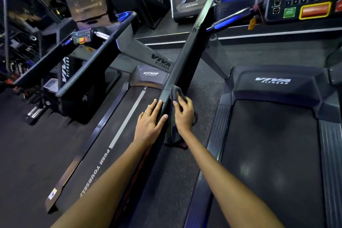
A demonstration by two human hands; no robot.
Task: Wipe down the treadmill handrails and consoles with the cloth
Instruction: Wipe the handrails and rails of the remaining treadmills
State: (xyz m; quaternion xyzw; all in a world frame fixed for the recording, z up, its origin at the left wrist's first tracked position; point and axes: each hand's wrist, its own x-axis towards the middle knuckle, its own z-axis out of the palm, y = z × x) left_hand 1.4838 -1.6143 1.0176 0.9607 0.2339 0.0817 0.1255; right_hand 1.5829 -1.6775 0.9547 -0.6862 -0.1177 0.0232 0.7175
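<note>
A long black handrail (pixel 187 50) runs from the centre of the view up to the right treadmill's console (pixel 303 5). My right hand (pixel 183 114) presses a dark grey cloth (pixel 176 93) against the rail's near end on its right side, fingers curled over the cloth; part of the cloth hangs below the hand. My left hand (pixel 150 120) lies flat on the left side of the same rail end, fingers straight, thumb touching the rail's edge.
The left treadmill's belt (pixel 118 131) with a white stripe lies below my left arm; its handrail (pixel 92 65) and small console (pixel 81 38) stand at upper left. The right treadmill's belt (pixel 272 153) fills the right side. Speckled floor (pixel 185 163) runs between them.
</note>
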